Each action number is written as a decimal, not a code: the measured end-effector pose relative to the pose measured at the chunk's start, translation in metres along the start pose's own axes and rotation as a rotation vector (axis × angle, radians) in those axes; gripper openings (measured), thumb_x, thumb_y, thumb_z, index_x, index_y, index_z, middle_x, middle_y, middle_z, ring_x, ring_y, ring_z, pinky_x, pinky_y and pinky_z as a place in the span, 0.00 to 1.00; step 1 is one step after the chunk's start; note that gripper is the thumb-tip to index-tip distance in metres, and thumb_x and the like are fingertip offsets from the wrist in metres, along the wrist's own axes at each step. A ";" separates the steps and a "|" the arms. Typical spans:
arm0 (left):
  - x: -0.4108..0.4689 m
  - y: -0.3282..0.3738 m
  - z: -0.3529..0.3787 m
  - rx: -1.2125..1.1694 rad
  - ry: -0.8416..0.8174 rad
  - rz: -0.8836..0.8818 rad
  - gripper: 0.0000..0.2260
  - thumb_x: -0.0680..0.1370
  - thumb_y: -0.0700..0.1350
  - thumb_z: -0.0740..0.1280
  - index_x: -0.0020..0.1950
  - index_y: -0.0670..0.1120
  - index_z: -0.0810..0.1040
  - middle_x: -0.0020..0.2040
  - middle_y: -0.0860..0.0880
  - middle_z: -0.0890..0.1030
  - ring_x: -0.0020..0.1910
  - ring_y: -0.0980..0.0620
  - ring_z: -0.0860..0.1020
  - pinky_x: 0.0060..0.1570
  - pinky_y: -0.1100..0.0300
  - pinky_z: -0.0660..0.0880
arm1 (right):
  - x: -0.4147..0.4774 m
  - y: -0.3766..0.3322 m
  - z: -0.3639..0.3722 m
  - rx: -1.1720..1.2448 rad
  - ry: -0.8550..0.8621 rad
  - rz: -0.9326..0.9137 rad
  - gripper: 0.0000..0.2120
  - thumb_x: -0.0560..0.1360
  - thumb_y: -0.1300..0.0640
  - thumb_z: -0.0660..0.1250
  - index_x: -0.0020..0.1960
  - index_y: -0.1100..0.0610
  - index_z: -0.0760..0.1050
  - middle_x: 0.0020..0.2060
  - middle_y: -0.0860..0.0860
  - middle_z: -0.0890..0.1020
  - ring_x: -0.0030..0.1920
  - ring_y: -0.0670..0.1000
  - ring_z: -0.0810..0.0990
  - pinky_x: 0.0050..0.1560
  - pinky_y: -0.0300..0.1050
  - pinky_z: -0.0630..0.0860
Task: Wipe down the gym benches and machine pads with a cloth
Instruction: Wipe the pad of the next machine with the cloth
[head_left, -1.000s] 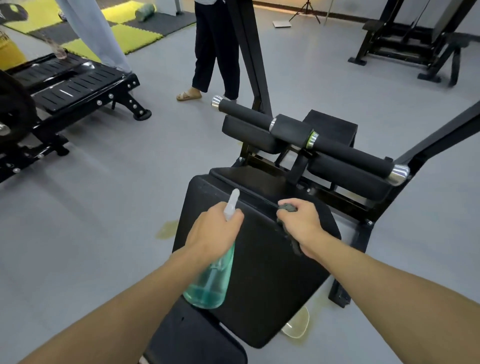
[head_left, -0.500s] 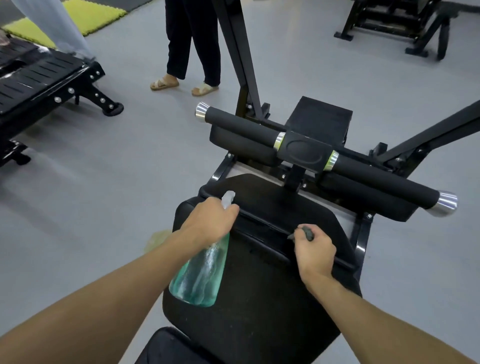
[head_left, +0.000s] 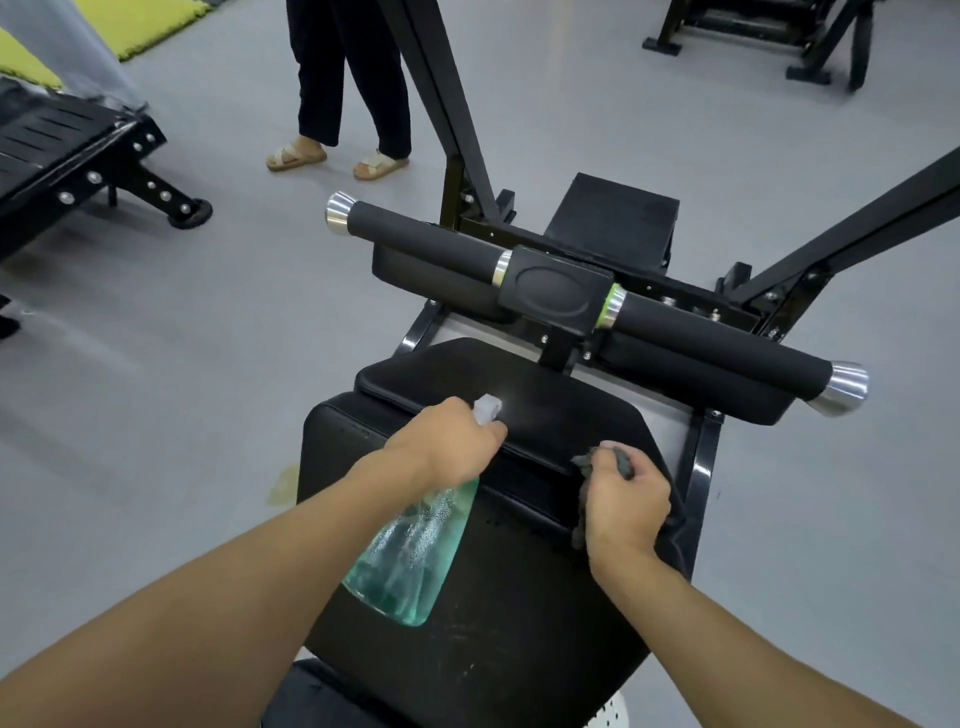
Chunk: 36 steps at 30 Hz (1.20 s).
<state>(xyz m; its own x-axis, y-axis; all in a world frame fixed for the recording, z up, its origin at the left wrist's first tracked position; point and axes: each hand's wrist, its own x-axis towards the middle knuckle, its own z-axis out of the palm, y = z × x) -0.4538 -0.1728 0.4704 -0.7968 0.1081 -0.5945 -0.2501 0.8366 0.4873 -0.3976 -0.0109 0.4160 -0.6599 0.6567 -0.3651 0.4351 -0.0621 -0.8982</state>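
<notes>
The left hand (head_left: 447, 447) curls its fingers round the neck of a clear bottle (head_left: 410, 556), just under the white nozzle (head_left: 487, 408), which points at the upper pad (head_left: 519, 379). The bottle is tilted, base toward the wearer, and hangs over the big black pad (head_left: 493, 649). Teal liquid fills its lower part and droplets cling to the wall above; the exact level cannot be told. The right hand (head_left: 626, 506) is balled into a fist, fingers curled tight together on a dark cloth (head_left: 621, 460). The cloth pokes out at the top of the fist and hangs down on the hand's left side. It sits at the pad's right edge, by the seam where the two pads meet. Beyond them two black foam rollers (head_left: 426, 236) with chrome end caps run across the frame. On the grey floor (head_left: 234, 312) a person (head_left: 337, 78) in dark trousers and sandals stands near a second bench (head_left: 52, 140).
</notes>
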 end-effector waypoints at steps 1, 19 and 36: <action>-0.001 0.006 0.005 0.012 -0.021 0.021 0.19 0.79 0.54 0.56 0.69 0.55 0.73 0.51 0.45 0.83 0.51 0.45 0.82 0.58 0.48 0.78 | 0.003 0.001 -0.005 0.026 0.056 0.022 0.06 0.78 0.62 0.64 0.51 0.57 0.80 0.38 0.46 0.79 0.40 0.43 0.77 0.49 0.40 0.76; -0.013 0.049 0.063 0.108 -0.068 0.019 0.22 0.77 0.56 0.57 0.70 0.55 0.73 0.36 0.52 0.78 0.35 0.50 0.77 0.38 0.57 0.73 | 0.025 0.001 -0.077 0.036 0.183 0.121 0.11 0.76 0.62 0.62 0.36 0.53 0.74 0.31 0.50 0.73 0.34 0.50 0.71 0.34 0.40 0.70; -0.135 -0.196 0.072 -0.411 0.534 -0.213 0.18 0.80 0.50 0.67 0.64 0.46 0.64 0.44 0.45 0.81 0.43 0.44 0.80 0.49 0.45 0.79 | -0.116 0.033 0.053 -0.350 -0.719 -0.298 0.07 0.76 0.62 0.66 0.50 0.53 0.80 0.41 0.47 0.81 0.41 0.42 0.79 0.37 0.26 0.70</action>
<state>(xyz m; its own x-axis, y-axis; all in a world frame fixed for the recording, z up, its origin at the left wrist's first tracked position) -0.2573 -0.3127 0.4086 -0.8419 -0.4021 -0.3600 -0.5344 0.5281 0.6599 -0.3388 -0.1291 0.4161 -0.9539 -0.0353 -0.2981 0.2674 0.3515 -0.8972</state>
